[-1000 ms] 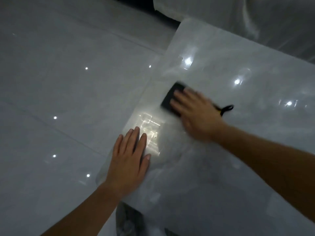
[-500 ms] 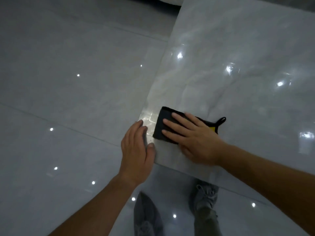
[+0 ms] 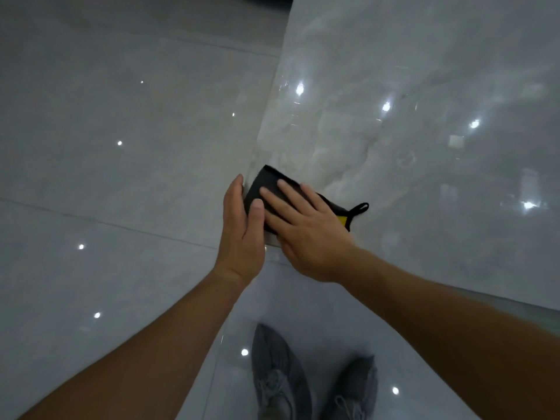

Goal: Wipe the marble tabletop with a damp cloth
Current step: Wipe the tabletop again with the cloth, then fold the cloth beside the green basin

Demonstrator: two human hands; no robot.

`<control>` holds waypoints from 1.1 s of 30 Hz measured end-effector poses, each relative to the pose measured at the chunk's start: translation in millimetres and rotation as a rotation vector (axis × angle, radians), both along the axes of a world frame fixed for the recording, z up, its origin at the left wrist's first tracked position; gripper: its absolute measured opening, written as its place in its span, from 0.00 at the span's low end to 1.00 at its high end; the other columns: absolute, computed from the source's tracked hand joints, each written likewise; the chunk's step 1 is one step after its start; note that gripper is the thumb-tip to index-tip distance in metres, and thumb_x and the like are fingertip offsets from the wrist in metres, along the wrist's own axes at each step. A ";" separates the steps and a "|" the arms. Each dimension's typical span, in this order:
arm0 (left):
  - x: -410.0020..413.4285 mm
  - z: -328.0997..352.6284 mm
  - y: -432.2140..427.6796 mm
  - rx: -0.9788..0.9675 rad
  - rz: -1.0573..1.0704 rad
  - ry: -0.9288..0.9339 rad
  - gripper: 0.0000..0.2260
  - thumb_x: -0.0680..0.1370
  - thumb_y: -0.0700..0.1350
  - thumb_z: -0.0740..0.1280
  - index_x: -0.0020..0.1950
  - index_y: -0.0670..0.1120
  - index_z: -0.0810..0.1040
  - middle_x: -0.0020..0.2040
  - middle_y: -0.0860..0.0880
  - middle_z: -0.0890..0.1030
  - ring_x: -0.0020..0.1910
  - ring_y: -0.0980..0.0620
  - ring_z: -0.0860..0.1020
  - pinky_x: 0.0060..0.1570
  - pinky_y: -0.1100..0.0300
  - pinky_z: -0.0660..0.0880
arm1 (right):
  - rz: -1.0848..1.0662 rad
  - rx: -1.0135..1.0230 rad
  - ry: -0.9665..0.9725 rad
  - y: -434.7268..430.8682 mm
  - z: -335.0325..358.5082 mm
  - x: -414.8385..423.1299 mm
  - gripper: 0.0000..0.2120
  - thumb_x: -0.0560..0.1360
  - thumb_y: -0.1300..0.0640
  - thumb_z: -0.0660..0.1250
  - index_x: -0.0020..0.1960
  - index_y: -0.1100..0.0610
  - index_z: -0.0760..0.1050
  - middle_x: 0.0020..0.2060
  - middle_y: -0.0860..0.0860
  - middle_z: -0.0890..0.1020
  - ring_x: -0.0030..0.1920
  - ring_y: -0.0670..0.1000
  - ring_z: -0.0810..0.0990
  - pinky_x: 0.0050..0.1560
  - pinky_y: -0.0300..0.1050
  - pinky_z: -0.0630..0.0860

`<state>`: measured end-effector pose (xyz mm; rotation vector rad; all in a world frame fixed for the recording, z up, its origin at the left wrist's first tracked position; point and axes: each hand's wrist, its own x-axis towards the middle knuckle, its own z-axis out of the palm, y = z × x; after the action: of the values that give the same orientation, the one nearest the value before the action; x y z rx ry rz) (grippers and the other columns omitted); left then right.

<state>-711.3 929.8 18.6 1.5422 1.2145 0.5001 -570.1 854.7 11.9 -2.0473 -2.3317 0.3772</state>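
Palm down, right hand [image 3: 306, 234] is lying flat on the cloth [image 3: 265, 183], fingers [image 3: 286, 190] straight and spread, pressing it onto the tabletop [image 3: 424, 131]. It's not gripping; nothing is curling round the fabric. The cloth is sitting under the fingers and the front of the palm. It's dark and folded, with its far corner poking out past the fingertips. On the little-finger side of the hand a yellow tag [image 3: 342, 221] and a black loop [image 3: 360, 207] are sticking out from under it, lying on the marble.

Just beside it, thumb side to thumb side, left hand [image 3: 242, 234] is sitting on edge rather than flat. Its fingers are straight and together, running along the tabletop's side edge, holding nothing. Its thumb [image 3: 257, 209] is lying over the cloth's near corner, right next to the right index finger. Can't tell if it's pressing the cloth or just over it. Can't tell if the fingers are touching the edge either.

Both hands are sitting at the tabletop's corner. The side edge is running away past the left fingertips, and the near edge is running off under the right wrist and forearm. Beyond the right fingertips the marble is glossy with pale veining, showing light spots [image 3: 386, 107].

Outside the left hand and below both forearms, floor [image 3: 106, 147] is spreading out in grey glossy tiles, also carrying bright reflections. Below the wrists, between the forearms, two grey shoes [image 3: 278, 380] are standing on it.
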 end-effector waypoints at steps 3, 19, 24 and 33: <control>2.9 -0.6 -4.1 0.290 -0.176 0.224 0.30 0.82 0.58 0.48 0.80 0.43 0.61 0.81 0.45 0.60 0.80 0.50 0.56 0.79 0.46 0.51 | 0.023 0.006 -0.032 -32.7 -1.7 22.6 0.30 0.82 0.48 0.55 0.82 0.48 0.54 0.82 0.50 0.54 0.82 0.57 0.48 0.80 0.61 0.49; 92.3 28.3 -90.8 0.420 -0.692 0.389 0.27 0.80 0.58 0.48 0.68 0.47 0.77 0.73 0.45 0.72 0.73 0.45 0.68 0.72 0.50 0.59 | -1.009 0.117 0.191 -166.5 5.7 119.8 0.29 0.77 0.67 0.63 0.78 0.56 0.66 0.80 0.55 0.62 0.80 0.59 0.57 0.75 0.59 0.60; 142.8 48.0 -135.4 0.175 -0.691 0.352 0.26 0.79 0.60 0.51 0.63 0.46 0.79 0.62 0.49 0.79 0.64 0.47 0.73 0.66 0.54 0.67 | -1.345 0.162 0.425 -230.5 33.1 166.3 0.24 0.80 0.71 0.59 0.75 0.60 0.70 0.75 0.56 0.70 0.75 0.59 0.68 0.75 0.50 0.65; 314.9 128.4 -307.2 -0.745 -0.520 0.100 0.17 0.82 0.60 0.61 0.58 0.50 0.81 0.57 0.47 0.85 0.59 0.47 0.82 0.64 0.47 0.76 | -1.746 0.403 2.076 -369.5 156.9 242.3 0.19 0.82 0.50 0.62 0.66 0.60 0.77 0.57 0.60 0.85 0.56 0.58 0.85 0.53 0.52 0.82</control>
<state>-396.3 622.6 147.0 1.1578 0.8679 -0.3493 -327.8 485.2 168.9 -1.1135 0.5498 0.8773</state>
